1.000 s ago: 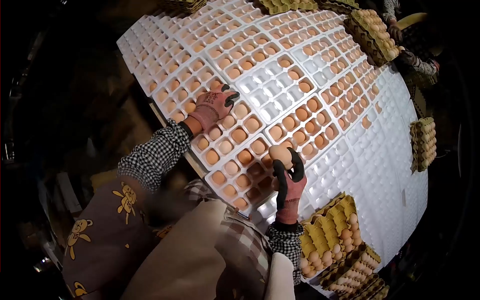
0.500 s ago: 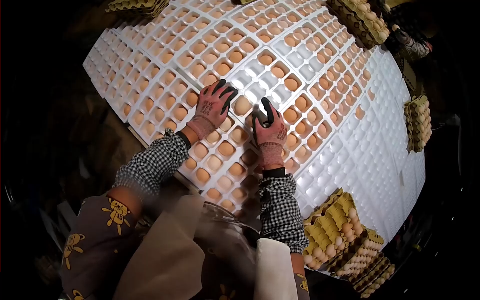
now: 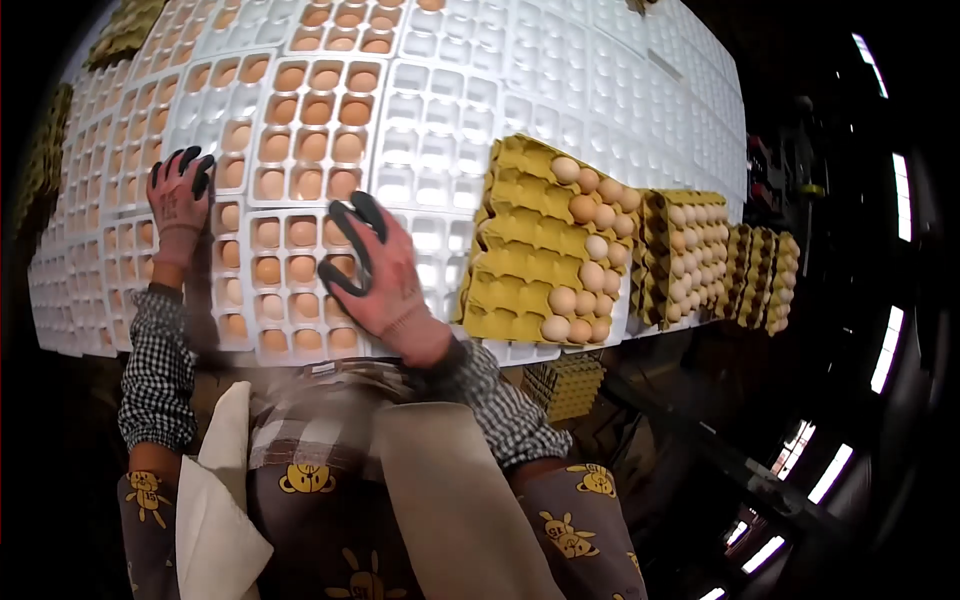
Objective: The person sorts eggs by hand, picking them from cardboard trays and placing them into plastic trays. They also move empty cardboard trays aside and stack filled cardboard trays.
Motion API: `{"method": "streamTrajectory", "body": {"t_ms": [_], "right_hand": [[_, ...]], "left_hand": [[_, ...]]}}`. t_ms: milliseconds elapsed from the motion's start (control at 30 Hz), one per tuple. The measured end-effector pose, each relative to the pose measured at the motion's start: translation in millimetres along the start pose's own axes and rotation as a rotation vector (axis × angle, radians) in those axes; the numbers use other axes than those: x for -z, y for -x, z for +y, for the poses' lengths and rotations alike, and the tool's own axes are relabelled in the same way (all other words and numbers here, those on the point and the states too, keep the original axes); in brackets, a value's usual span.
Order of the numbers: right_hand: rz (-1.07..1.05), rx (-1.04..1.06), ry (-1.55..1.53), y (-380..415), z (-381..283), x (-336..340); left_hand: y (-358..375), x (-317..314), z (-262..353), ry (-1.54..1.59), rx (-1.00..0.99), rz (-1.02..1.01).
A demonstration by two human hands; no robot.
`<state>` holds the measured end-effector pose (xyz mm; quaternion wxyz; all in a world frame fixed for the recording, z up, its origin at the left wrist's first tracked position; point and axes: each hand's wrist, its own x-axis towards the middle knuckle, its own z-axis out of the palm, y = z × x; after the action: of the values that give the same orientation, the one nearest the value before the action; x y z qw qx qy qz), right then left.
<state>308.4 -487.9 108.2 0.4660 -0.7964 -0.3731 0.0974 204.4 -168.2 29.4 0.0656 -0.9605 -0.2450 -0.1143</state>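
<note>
My left hand (image 3: 180, 203), in a pink glove with black fingertips, is open over a white plastic tray (image 3: 205, 170), its fingers partly spread. Nothing shows in its grasp. My right hand (image 3: 388, 278), gloved the same way, is open with thumb and forefinger wide apart. It hovers at the right edge of a white tray (image 3: 247, 262) filled with brown eggs (image 3: 301, 268), partly covering a few. Right of that hand, a yellow moulded-pulp carton (image 3: 508, 250) holds light brown eggs (image 3: 592, 274) along its right side, with bare cups on its left.
More pulp cartons with eggs (image 3: 697, 255) stand farther right along the table edge, with another group (image 3: 768, 280) beyond. White trays with moulded cups (image 3: 440, 130) spread across the back. Below the edge is a stack of yellow cartons (image 3: 562, 388).
The view has swung right, bringing the yellow carton close to my right hand. My hands have moved farther apart, and the right one has left the middle of the trays.
</note>
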Motion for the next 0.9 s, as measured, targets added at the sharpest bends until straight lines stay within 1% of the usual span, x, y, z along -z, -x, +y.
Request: {"method": "streamTrajectory", "body": {"t_ms": [33,67,100,133,167,200,233,300,333,367,400,433,467,500,533,567,600,633,667,700,733,767,800,833,867,900], "right_hand": [[0.079,-0.093,0.216,29.3,4.2,57.9],[0.304,-0.261,0.257,68.3,27.0,102.6],[0.413,-0.481,0.173,92.7,29.0,154.8],[0.226,-0.453,0.74,122.0,48.6,192.5],[0.046,-0.502,0.798,142.6,59.7,205.9],[-0.139,-0.552,0.853,159.7,65.7,215.1],[-0.133,-0.561,0.838,166.1,67.6,222.5],[-0.255,-0.344,0.829,167.4,76.1,236.6],[-0.251,-0.35,0.812,179.9,80.2,241.7],[0.045,-0.551,0.248,191.9,86.2,248.2],[0.331,-0.7,-0.333,196.8,90.8,255.6],[0.469,-0.743,-0.602,202.1,88.6,266.6],[0.465,-0.71,-0.814,206.2,90.9,277.5],[0.467,-0.548,-0.526,204.6,98.3,275.8],[0.543,-0.597,-0.589,200.6,104.9,273.0],[0.624,-0.64,-0.652,185.9,101.2,270.3],[0.493,-0.668,-0.397,174.3,98.0,269.4],[0.544,-0.613,-0.46,173.4,110.1,270.3],[0.594,-0.55,-0.521,174.5,124.4,273.2],[0.63,-0.618,-0.899,174.7,128.2,291.0],[0.668,-0.611,-1.159,179.4,126.1,308.9],[0.692,-0.646,-1.334,180.4,118.1,325.9],[0.713,-0.679,-1.508,181.8,113.3,336.8],[0.706,-0.669,-1.549,182.8,112.5,339.2],[0.507,-0.552,-1.614,206.1,146.9,343.8],[0.401,-0.573,-1.352,213.9,153.4,339.9]], "left_hand": [[6.3,-3.4,3.9,0.185,0.039,0.052],[15.3,2.4,21.4,0.317,0.022,0.09],[24.3,14.4,50.7,0.53,0.062,0.044],[31.4,31.5,94.1,0.738,0.105,0.0],[36.9,54.0,149.8,0.987,0.184,-0.063],[36.6,73.4,197.4,1.098,0.049,-0.156],[35.3,91.3,245.8,1.175,-0.109,-0.231],[28.4,115.4,329.8,1.181,-0.478,-0.248],[30.6,116.8,364.6,1.19,-0.54,-0.275],[33.7,120.3,396.7,1.085,-0.637,-0.264],[33.9,119.3,417.4,0.974,-0.73,-0.241],[38.6,112.3,424.8,0.96,-0.729,-0.236],[43.8,108.9,430.9,0.875,-0.735,-0.307],[48.5,105.7,435.8,0.788,-0.748,-0.378],[48.8,101.7,436.2,0.835,-0.731,-0.342],[44.9,103.3,435.5,0.915,-0.691,-0.366],[42.3,105.5,434.5,0.995,-0.642,-0.393],[41.3,104.7,435.6,1.1,-0.541,-0.395],[37.9,105.8,436.2,1.344,-0.383,-0.397],[31.3,108.6,433.8,1.617,-0.133,-0.567],[26.3,111.0,431.3,1.872,0.148,-0.741],[24.2,110.1,430.6,1.559,-0.035,-0.63],[30.8,115.7,434.1,1.235,-0.39,-0.37],[43.3,121.9,445.6,1.234,-0.387,-0.37],[59.6,130.2,465.2,0.968,-0.547,-0.355],[75.6,137.9,483.5,0.694,-0.693,-0.341]]}}
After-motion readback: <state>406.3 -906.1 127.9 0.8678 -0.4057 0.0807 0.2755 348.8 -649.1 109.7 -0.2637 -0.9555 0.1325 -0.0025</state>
